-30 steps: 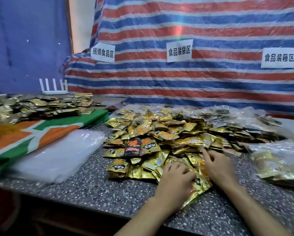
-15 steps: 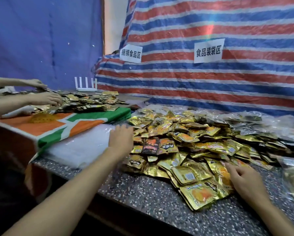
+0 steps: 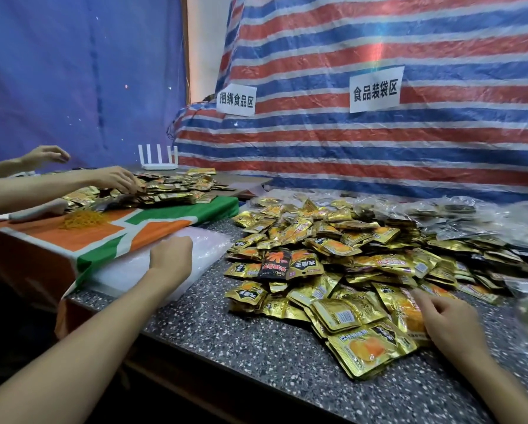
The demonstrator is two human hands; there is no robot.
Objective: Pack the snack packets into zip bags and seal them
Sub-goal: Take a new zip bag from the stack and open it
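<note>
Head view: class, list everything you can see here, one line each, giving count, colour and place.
packets: heap, gold, table centre
black packet: one, black-red, in heap
zip bags: stack, clear, left of heap
filled bags: several, clear, behind heap
table: one, speckled grey, front
cloth: one, orange-green-white, left
rubber bands: pile, yellow, on cloth
far packets: heap, gold, far left
router: one, white, back
signs: two, white, on tarp
tarp: one, red-blue-white striped, back
other hands: two, at far packets
left hand: on zip bags
right hand: on heap's near edge

Gold snack packets (image 3: 342, 249), speckled grey counter (image 3: 256, 341)
</note>
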